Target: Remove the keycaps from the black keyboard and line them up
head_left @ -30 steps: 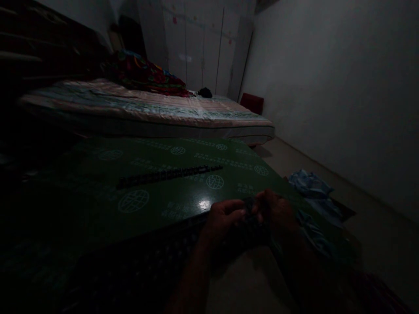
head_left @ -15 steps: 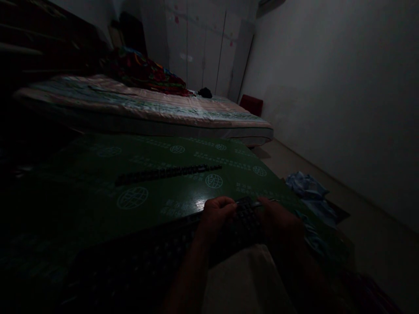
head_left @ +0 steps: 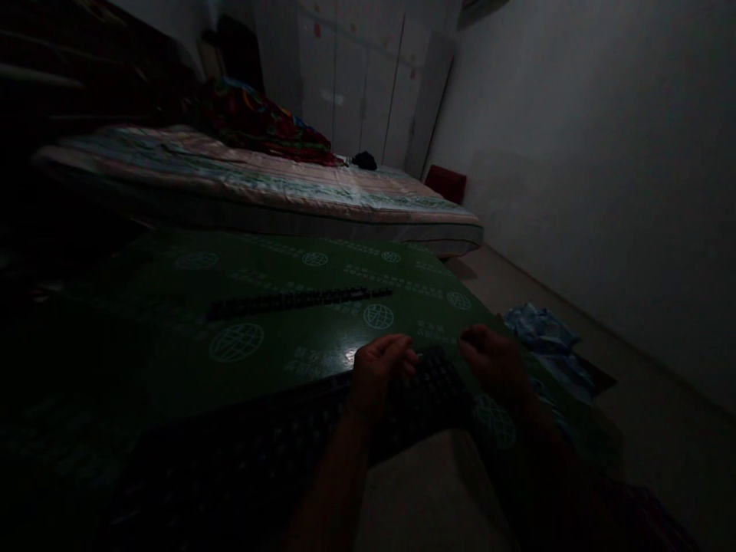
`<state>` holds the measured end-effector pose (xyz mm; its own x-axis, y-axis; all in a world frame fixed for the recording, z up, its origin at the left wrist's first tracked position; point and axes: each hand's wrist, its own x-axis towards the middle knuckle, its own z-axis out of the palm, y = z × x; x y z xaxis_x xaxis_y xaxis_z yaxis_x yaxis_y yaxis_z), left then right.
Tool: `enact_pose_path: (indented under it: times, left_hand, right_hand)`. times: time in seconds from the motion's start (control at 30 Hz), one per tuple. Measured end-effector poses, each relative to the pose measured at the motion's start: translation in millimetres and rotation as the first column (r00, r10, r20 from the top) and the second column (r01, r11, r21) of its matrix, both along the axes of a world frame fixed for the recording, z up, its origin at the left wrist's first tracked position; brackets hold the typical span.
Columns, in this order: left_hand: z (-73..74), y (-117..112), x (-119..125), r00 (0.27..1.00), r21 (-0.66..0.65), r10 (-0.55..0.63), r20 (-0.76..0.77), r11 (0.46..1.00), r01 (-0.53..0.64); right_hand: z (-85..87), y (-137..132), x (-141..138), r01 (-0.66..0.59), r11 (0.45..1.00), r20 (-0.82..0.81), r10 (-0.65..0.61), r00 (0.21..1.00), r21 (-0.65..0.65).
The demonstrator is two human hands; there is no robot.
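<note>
The room is very dark. My left hand [head_left: 376, 369] rests with curled fingers on a dark beaded mat [head_left: 425, 387] that lies along the near edge of a green board [head_left: 322, 337]. My right hand [head_left: 490, 360] is at the mat's right end, its fingers pinched together on the mat's edge or a thin thread that I cannot make out. The mat stretches left into shadow. A long dark strip of beads [head_left: 299, 300] lies farther back on the board, apart from both hands.
A bed with a striped mattress [head_left: 258, 188] and a colourful bundle [head_left: 258, 126] stands behind the board. A red stool [head_left: 445, 182] sits by the pale wardrobe doors. Crumpled blue cloth [head_left: 543, 330] lies on the floor to the right, beside a grey wall.
Both hands were bunched together over the mat's end a second ago. They have since moved apart, the right hand shifting right and the mat end settling flat on the board.
</note>
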<state>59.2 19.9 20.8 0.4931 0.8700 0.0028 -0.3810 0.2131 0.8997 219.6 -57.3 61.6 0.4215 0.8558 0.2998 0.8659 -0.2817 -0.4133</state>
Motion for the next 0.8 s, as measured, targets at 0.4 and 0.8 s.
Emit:
enact_pose_path:
  times: [0.4,0.8]
  left_hand:
    - [-2.4,3.5,1.3,0.995,-0.032,0.077,-0.062,0.996,-0.080]
    - [-2.9,1.7,5.3,0.991,0.008,0.060,-0.116,0.998,-0.059]
  right_hand:
    - [-25.1,12.6,-7.3,0.086,0.990,-0.554,-0.011,0.833,0.109]
    - [-27.8,25.4,-13.4,0.096,0.994,-0.283,-0.075,0.956,0.059]
